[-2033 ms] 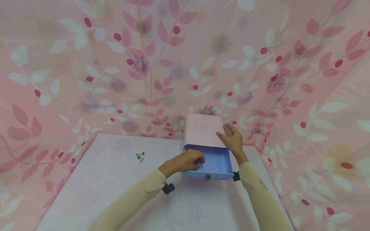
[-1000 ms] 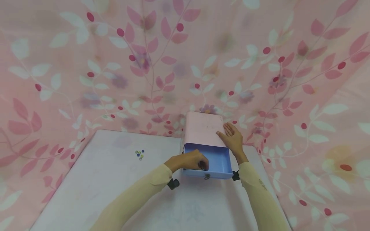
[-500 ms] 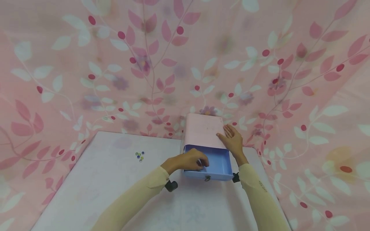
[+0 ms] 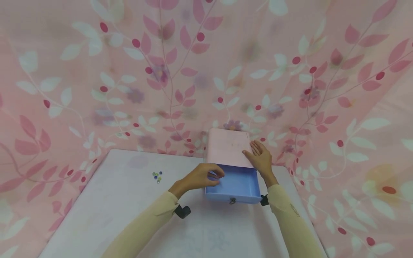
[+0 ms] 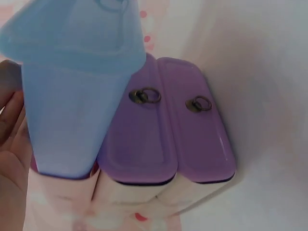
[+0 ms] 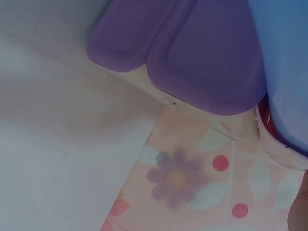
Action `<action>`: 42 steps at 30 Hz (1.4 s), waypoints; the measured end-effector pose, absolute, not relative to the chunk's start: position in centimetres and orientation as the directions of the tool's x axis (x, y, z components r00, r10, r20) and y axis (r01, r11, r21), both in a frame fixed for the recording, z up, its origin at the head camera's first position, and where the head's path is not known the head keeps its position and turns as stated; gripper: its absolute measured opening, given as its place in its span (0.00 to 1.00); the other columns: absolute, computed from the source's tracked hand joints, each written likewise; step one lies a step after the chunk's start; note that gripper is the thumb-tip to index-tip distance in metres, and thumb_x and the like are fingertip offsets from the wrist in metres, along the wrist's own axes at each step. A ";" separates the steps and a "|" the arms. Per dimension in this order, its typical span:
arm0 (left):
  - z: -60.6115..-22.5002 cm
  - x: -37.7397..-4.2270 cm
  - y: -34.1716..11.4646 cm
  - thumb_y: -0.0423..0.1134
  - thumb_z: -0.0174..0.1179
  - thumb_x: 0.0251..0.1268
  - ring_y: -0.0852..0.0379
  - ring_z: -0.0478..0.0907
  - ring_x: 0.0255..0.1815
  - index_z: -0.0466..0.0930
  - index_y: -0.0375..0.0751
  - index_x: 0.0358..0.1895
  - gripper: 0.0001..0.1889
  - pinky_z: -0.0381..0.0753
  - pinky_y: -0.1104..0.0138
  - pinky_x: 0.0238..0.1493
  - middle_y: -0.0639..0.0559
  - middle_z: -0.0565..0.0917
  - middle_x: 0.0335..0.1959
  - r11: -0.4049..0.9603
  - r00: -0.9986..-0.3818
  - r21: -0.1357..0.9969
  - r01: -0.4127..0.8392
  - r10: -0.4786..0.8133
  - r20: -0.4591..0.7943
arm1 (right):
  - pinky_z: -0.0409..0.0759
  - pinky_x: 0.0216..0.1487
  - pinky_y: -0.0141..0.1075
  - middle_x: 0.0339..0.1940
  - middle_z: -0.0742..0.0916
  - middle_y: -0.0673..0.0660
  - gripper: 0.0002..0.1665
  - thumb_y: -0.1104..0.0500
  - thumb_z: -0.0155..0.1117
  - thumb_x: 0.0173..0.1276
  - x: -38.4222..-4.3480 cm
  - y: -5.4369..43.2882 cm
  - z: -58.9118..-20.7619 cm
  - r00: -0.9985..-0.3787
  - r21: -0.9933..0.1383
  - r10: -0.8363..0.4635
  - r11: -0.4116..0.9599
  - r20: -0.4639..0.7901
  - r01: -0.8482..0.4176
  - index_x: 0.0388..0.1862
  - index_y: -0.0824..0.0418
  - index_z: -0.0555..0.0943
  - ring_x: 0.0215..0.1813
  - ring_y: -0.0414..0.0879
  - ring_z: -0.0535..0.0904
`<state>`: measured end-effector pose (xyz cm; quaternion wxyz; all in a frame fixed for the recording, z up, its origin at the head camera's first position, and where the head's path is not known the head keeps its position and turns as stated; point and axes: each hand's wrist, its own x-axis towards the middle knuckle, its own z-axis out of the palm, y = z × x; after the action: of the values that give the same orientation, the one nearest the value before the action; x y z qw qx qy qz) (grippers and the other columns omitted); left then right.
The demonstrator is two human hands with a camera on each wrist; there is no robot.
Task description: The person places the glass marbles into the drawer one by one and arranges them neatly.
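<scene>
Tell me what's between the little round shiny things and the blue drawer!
Beside the shiny things is bare white table, then the left hand, which is over the left edge of the drawer. The head view shows it.

A screened nook is shown by pink leaf-printed cloth (image 4: 200,86) from nine to three o'clock round a white table (image 4: 106,200).

L hand (image 4: 200,177), approx 1 s ago down in the drawer (image 4: 240,184) nr its front, is now drawn back over the L edge w/ thumb & fingers apart. L sleeve (image 4: 145,222) & black wrist cam (image 4: 183,211) shifted L too; more of the drawer's inside shows.
</scene>
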<state>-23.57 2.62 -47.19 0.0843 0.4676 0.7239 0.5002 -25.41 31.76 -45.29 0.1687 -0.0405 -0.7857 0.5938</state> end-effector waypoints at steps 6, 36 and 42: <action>-47.7 -24.0 0.6 0.26 0.67 0.57 0.60 0.82 0.48 0.81 0.42 0.49 0.16 0.81 0.69 0.49 0.54 0.83 0.46 0.039 -0.630 0.819 0.573 0.660 0.409 | 0.69 0.64 0.35 0.70 0.73 0.58 0.50 0.55 0.79 0.54 -25.4 31.6 -45.6 -0.937 -0.941 0.282 0.321 0.205 -0.109 0.73 0.63 0.64 0.70 0.48 0.69; -58.2 -28.1 -12.1 0.29 0.66 0.57 0.50 0.83 0.43 0.80 0.34 0.49 0.15 0.81 0.59 0.45 0.46 0.85 0.42 0.432 -0.984 0.885 0.173 0.102 0.143 | 0.70 0.62 0.31 0.69 0.75 0.59 0.50 0.57 0.80 0.52 -25.8 31.7 -45.6 -0.924 -0.939 0.278 0.296 0.263 -0.178 0.71 0.64 0.66 0.68 0.48 0.71; -59.2 -28.1 -13.8 0.29 0.64 0.56 0.47 0.83 0.42 0.80 0.33 0.46 0.13 0.81 0.64 0.37 0.42 0.85 0.41 0.500 -0.993 0.858 0.116 0.037 0.113 | 0.69 0.63 0.32 0.69 0.74 0.60 0.49 0.60 0.79 0.53 -25.5 31.5 -45.5 -0.928 -0.948 0.280 0.272 0.245 -0.168 0.72 0.65 0.66 0.69 0.49 0.70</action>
<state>-28.12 -13.80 -59.19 -0.0398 0.0442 0.8652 0.4979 -25.48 31.55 -45.47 0.1859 -0.0361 -0.7755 0.6023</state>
